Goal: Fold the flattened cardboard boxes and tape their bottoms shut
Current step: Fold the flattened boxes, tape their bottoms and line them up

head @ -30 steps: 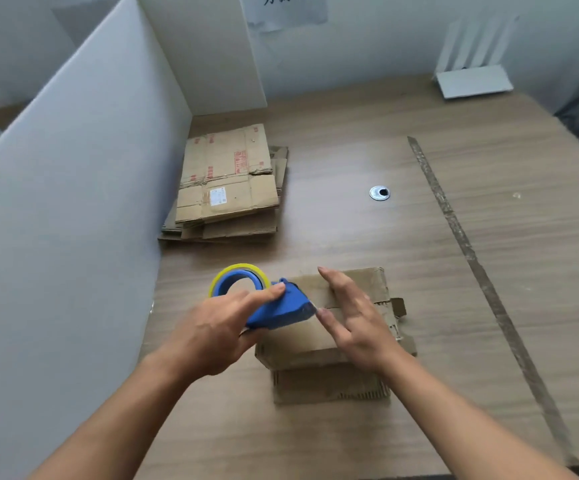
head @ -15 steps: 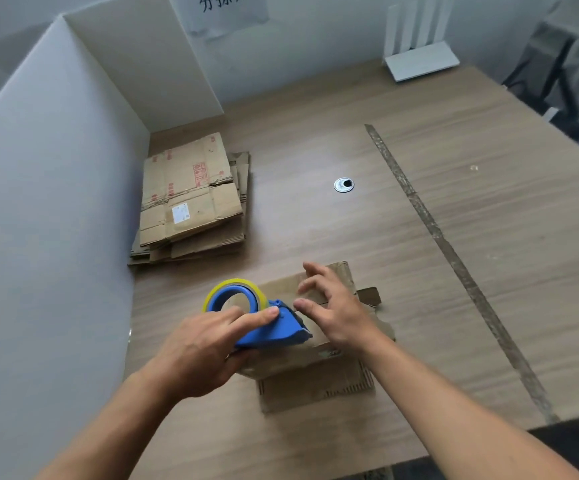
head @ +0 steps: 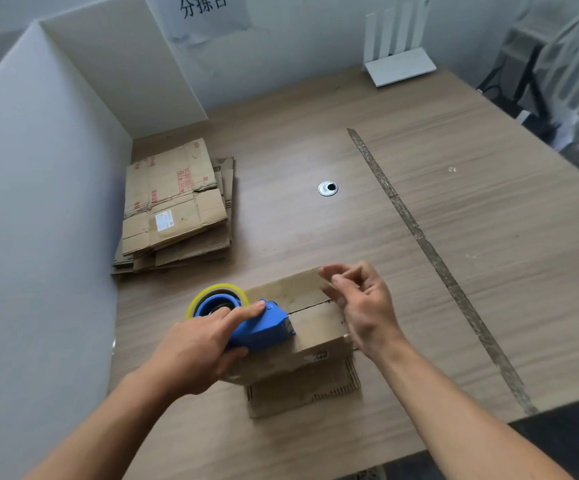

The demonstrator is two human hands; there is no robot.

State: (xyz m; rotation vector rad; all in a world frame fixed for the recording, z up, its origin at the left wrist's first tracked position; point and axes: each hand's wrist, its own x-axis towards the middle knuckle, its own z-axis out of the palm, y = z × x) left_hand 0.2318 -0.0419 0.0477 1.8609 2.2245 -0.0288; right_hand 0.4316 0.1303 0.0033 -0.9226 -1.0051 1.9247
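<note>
The wooden desk [head: 489, 271] fills most of the view, with a white partition [head: 38, 202] along its left side. A stack of flattened cardboard boxes [head: 173, 209] lies against that partition, toward the far left. The folded cardboard box [head: 316, 327] stands on the near-left part of the desk, its closed flaps facing up with the seam between them showing, and a loose flap lies flat on the desk on the near side. The left grip [head: 194, 351], a bare hand, is wrapped round the blue tape dispenser [head: 264, 327], forefinger stretched along its top, and holds it on the left end of the seam. The right grip [head: 364, 306] hovers over the box's right end, fingers loosely curled, nothing visible between them. A metal grommet [head: 328, 188] sits in the desk beyond
</note>
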